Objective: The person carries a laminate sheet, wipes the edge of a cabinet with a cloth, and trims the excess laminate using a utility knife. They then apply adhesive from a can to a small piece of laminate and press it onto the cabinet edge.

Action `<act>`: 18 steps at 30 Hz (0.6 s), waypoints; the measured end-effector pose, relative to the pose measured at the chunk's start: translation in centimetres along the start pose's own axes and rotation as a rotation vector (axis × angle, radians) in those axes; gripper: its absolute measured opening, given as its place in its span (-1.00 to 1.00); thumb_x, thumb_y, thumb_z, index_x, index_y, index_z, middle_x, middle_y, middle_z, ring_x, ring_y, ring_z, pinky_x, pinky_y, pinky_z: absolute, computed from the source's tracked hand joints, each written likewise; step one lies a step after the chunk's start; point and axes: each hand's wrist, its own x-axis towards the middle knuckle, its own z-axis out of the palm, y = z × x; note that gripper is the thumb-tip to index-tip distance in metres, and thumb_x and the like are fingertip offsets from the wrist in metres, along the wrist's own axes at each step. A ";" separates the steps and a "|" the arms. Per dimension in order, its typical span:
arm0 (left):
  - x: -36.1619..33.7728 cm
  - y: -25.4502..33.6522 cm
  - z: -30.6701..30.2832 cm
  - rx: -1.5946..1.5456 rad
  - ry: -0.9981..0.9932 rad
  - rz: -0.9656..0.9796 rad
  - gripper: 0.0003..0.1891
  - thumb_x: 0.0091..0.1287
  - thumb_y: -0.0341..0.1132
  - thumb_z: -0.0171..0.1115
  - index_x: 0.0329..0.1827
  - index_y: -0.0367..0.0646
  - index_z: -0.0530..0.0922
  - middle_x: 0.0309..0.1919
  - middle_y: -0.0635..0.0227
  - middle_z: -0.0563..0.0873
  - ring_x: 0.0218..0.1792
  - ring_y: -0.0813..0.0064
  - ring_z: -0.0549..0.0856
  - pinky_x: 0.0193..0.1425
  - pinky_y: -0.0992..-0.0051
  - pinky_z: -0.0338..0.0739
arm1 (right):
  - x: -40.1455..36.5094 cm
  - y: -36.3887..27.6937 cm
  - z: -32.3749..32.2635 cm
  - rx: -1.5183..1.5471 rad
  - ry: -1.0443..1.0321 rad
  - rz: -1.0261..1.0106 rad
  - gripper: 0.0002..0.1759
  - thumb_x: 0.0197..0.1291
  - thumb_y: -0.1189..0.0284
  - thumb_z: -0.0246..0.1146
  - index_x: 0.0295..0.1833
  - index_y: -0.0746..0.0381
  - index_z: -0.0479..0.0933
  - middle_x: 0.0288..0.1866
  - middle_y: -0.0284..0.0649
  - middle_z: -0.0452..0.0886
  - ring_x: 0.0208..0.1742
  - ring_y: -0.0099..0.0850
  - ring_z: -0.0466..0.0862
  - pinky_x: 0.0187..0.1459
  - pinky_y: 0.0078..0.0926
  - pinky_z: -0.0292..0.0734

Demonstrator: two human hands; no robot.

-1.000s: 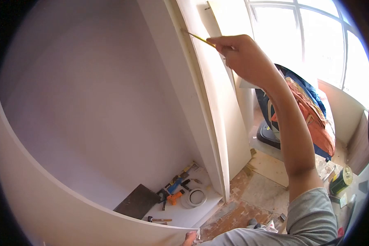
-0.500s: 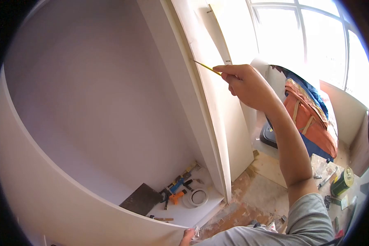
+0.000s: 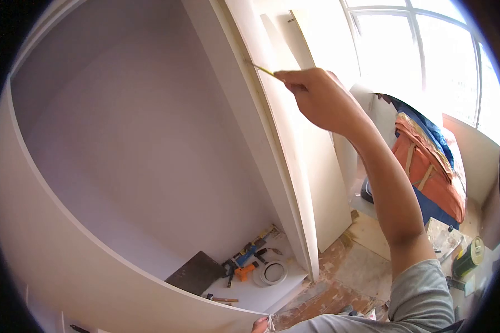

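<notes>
My right hand [image 3: 316, 97] is raised at the upper middle, its fingers closed round a thin brush [image 3: 265, 70] with a yellow handle. The brush's tip is at the edge of the white upright frame [image 3: 272, 133] of the cabinet. Low at the bottom edge, my left hand [image 3: 259, 325] shows only in part, beside the curved cabinet edge, with something whitish and crumpled at its fingers. Whether it grips this is unclear.
On the cabinet's bottom lie a dark board [image 3: 197, 273], an orange tool [image 3: 245, 271], a hammer [image 3: 223, 299] and a roll of tape [image 3: 274, 272]. Rightward are an orange and blue bag [image 3: 425, 152] and a green can [image 3: 468, 258].
My right hand has moved up and to the left with the brush, whose tip is higher along the frame. The view has shifted slightly.
</notes>
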 end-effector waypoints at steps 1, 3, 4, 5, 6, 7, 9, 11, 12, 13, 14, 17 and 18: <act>-0.1 0.1 0.3 -0.028 -0.003 0.003 -0.60 0.31 -0.37 0.28 0.20 -0.14 0.79 0.13 0.23 0.85 0.11 0.31 0.79 0.24 0.25 0.69 | -0.6 0.4 0.1 0.005 -0.005 -0.004 -0.59 0.59 0.49 0.14 0.39 0.19 0.75 -0.22 0.01 0.82 -0.33 -0.27 0.69 -0.07 -0.23 0.66; -0.6 1.0 1.0 -0.089 -0.037 -0.004 -0.58 0.30 -0.41 0.28 0.23 -0.15 0.78 0.12 0.25 0.85 0.06 0.33 0.80 0.22 0.28 0.70 | -1.8 1.2 0.2 -0.047 -0.043 -0.008 -0.61 0.58 0.50 0.19 0.38 0.15 0.75 -0.11 0.13 0.85 -0.29 -0.13 0.76 -0.03 -0.19 0.68; -1.0 0.8 1.2 -0.117 -0.052 -0.010 -0.57 0.30 -0.43 0.28 0.25 -0.15 0.77 0.12 0.26 0.85 0.03 0.35 0.80 0.21 0.30 0.70 | -2.1 1.3 0.3 -0.042 -0.067 0.014 -0.60 0.57 0.51 0.20 0.39 0.11 0.75 -0.07 0.15 0.85 -0.24 -0.05 0.80 0.00 -0.16 0.69; -1.4 0.6 1.5 -0.146 -0.068 -0.015 -0.56 0.29 -0.45 0.28 0.26 -0.15 0.76 0.11 0.27 0.85 0.01 0.36 0.81 0.20 0.31 0.71 | -2.3 1.4 0.0 -0.033 -0.073 0.014 -0.60 0.57 0.51 0.20 0.39 0.11 0.75 -0.07 0.15 0.85 -0.24 -0.05 0.80 0.00 -0.16 0.69; -1.4 0.8 1.9 -0.150 -0.062 -0.023 -0.56 0.29 -0.45 0.28 0.26 -0.15 0.76 0.11 0.27 0.85 0.01 0.36 0.81 0.20 0.31 0.71 | -2.4 1.3 -0.4 -0.044 -0.118 0.030 -0.60 0.57 0.53 0.20 0.38 0.13 0.75 -0.06 0.15 0.85 -0.21 -0.02 0.82 0.01 -0.13 0.69; -0.1 0.7 2.3 -0.157 -0.030 -0.007 -0.54 0.26 -0.42 0.31 0.26 -0.17 0.77 0.08 0.28 0.87 0.05 0.37 0.80 0.20 0.33 0.69 | -2.5 1.4 -0.7 -0.056 -0.162 0.045 -0.60 0.56 0.54 0.19 0.38 0.14 0.75 -0.05 0.15 0.85 -0.17 0.00 0.83 0.03 -0.11 0.68; 0.2 0.7 2.8 -0.165 0.009 0.003 -0.53 0.23 -0.40 0.33 0.25 -0.18 0.78 0.05 0.29 0.89 0.09 0.38 0.80 0.20 0.35 0.67 | -2.4 1.7 -0.9 -0.044 -0.154 0.000 -0.60 0.55 0.55 0.19 0.36 0.18 0.76 -0.04 0.14 0.85 -0.14 0.03 0.83 0.04 -0.10 0.69; 0.2 2.4 3.1 -0.130 -0.048 0.031 -0.48 0.22 -0.42 0.33 0.30 -0.18 0.76 0.04 0.28 0.89 0.07 0.42 0.80 0.18 0.39 0.67 | -1.9 2.0 -0.9 -0.036 -0.140 -0.045 -0.60 0.54 0.56 0.19 0.35 0.21 0.76 -0.02 0.14 0.85 -0.11 0.06 0.83 0.06 -0.09 0.69; 0.0 2.8 3.7 -0.136 0.059 0.077 -0.49 0.20 -0.43 0.33 0.29 -0.17 0.76 0.00 0.29 0.89 0.01 0.43 0.81 0.16 0.40 0.68 | -1.5 2.2 -0.4 -0.009 -0.072 -0.102 -0.54 0.43 0.62 0.14 0.33 0.27 0.76 -0.13 0.21 0.82 -0.18 0.06 0.83 -0.02 -0.08 0.70; -0.8 3.6 3.7 -0.137 0.063 0.075 -0.49 0.20 -0.43 0.33 0.29 -0.17 0.76 0.00 0.29 0.89 0.01 0.43 0.81 0.16 0.40 0.68 | -1.3 2.2 -0.1 0.019 -0.004 -0.160 -0.48 0.31 0.69 0.10 0.31 0.33 0.77 -0.25 0.28 0.78 -0.24 0.06 0.82 -0.10 -0.06 0.71; -1.6 4.3 3.9 -0.168 0.030 0.052 -0.49 0.21 -0.43 0.33 0.29 -0.18 0.76 0.00 0.27 0.88 0.01 0.42 0.81 0.15 0.39 0.69 | -1.1 2.0 0.1 0.022 -0.004 -0.162 -0.48 0.31 0.69 0.10 0.31 0.33 0.77 -0.25 0.28 0.78 -0.24 0.06 0.82 -0.10 -0.06 0.71; -1.0 3.9 4.7 -0.225 -0.003 0.071 -0.49 0.21 -0.44 0.33 0.29 -0.19 0.75 -0.02 0.25 0.88 0.00 0.40 0.81 0.13 0.36 0.70 | -0.9 1.5 0.5 0.026 0.022 -0.124 -0.45 0.29 0.70 0.10 0.33 0.34 0.75 -0.26 0.27 0.79 -0.27 0.05 0.82 -0.15 -0.06 0.71; -0.2 3.2 5.0 -0.248 -0.005 0.112 -0.50 0.22 -0.45 0.32 0.28 -0.20 0.75 -0.03 0.24 0.88 -0.01 0.39 0.82 0.12 0.35 0.71 | -1.1 1.5 0.6 0.015 -0.007 -0.098 -0.44 0.28 0.70 0.10 0.34 0.33 0.75 -0.24 0.27 0.79 -0.26 0.05 0.83 -0.13 -0.08 0.73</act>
